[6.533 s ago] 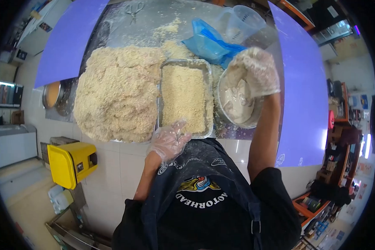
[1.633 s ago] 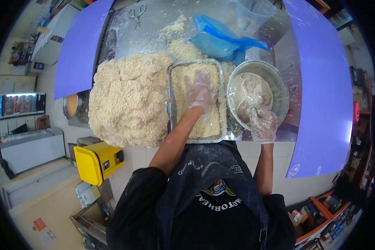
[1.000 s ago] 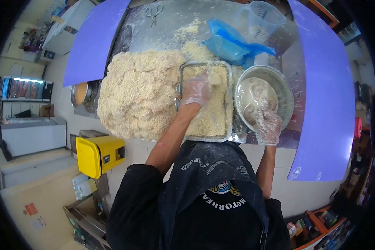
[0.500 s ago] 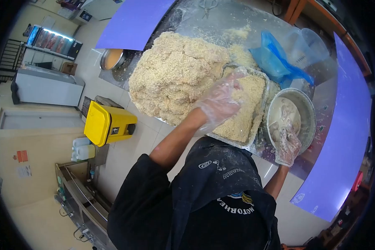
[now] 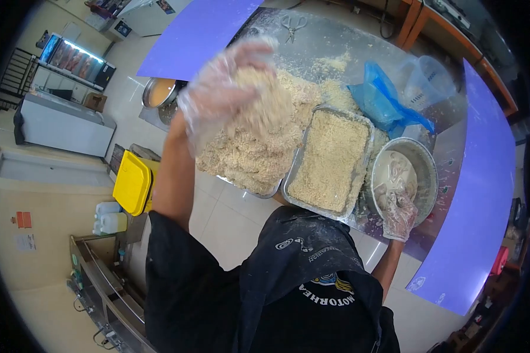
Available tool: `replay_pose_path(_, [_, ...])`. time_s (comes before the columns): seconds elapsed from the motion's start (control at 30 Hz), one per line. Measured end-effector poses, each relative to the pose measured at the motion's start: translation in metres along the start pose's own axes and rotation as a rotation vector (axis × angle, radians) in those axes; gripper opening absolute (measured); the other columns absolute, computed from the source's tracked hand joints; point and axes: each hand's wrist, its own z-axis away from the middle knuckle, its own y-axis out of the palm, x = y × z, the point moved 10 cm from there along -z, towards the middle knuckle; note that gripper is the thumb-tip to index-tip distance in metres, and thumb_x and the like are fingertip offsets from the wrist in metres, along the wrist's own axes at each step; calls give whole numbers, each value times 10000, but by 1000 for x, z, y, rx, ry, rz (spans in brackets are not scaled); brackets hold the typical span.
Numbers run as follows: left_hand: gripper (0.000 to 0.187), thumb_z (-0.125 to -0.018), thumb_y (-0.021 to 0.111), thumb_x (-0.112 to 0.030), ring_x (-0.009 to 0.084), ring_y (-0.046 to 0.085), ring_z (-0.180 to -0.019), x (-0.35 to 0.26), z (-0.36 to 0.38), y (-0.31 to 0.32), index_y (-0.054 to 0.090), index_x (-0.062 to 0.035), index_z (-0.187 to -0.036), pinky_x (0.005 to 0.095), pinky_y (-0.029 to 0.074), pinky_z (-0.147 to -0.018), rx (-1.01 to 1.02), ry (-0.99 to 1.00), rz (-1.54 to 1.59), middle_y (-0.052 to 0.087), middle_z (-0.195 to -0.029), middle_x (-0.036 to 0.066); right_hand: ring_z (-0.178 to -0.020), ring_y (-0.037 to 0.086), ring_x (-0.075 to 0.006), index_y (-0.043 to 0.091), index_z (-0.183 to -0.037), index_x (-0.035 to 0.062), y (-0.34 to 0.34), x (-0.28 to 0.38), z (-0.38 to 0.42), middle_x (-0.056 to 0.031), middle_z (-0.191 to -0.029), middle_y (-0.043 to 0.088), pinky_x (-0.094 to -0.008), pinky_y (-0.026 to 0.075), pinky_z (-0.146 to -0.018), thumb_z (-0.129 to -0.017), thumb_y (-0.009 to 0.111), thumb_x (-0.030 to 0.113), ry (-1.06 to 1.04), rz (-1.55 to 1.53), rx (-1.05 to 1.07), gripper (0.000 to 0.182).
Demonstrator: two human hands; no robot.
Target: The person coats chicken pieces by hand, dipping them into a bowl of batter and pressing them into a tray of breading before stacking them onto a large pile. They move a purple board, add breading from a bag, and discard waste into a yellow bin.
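Note:
My left hand (image 5: 221,88), in a clear plastic glove, is raised above the big pile of crumb-coated pieces (image 5: 250,159) and holds a crumb-coated piece (image 5: 262,109). Next to the pile lies a metal tray of breadcrumbs (image 5: 330,159) with nothing on the crumbs. My gloved right hand (image 5: 399,215) reaches over the near rim of the metal bowl (image 5: 428,167) of pale batter, its fingers curled on a battered piece (image 5: 387,197) at the bowl's near side.
A blue plastic bag (image 5: 383,103) and a clear measuring jug (image 5: 427,82) stand behind the tray. Scissors (image 5: 291,23) lie at the far side of the floury steel table. A small bowl of orange liquid (image 5: 159,91) sits left, a yellow bin (image 5: 132,182) below it.
My left hand has lifted out of the crumb tray with a coated piece and swung left, up over the pile. My right hand stays at the batter bowl.

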Motion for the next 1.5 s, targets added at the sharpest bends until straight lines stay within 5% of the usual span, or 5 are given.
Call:
replay_pose_path(0.27, [538,-727,589,31,219,494,-1174,33,-59,-21,510,-49,-1254,344,353,-1092,-129,-164,213,543,-1208,144,-870,673,-296,701,-937,7,-5,7,1,-178,-913,694,-378,488,-817,-781,679,147,2,44,-30,211])
replay_pose_path(0.83, [606,-950,408,-456,264,178,-1427,117,-70,37,283,-157,-1463,393,216,-1154,373,-145,-1574,191,-1546,97,-962,625,-339,681,-1006,27,42,-38,-37,-176,-1014,672,-396,464,-870,-811,629,267,-46,316,379,314])
replay_pose_path(1.07, [628,-969,324,-520,281,342,-1352,81,-42,-13,379,-80,-1414,402,161,-1162,45,-276,-675,389,-1443,171,-973,616,-305,661,-1076,40,74,-120,-75,-143,-1052,671,-391,446,-892,-839,603,285,282,272,526,345])
replay_pose_path(1.2, [966,-844,331,-747,337,391,-1309,-8,41,-59,331,38,-1408,502,192,-1123,-569,403,-8,424,-1398,225,-985,604,-289,611,-1176,52,88,-210,-49,-127,-1115,650,-391,443,-900,-878,547,282,385,170,678,382])
replay_pose_path(1.5, [974,-836,355,-741,408,420,-1256,49,166,-81,322,51,-1402,583,230,-1072,-465,525,628,445,-1354,257,-1170,515,-303,545,-1269,54,14,-141,-74,-152,-1319,526,-381,395,-990,-914,475,268,341,172,473,420])
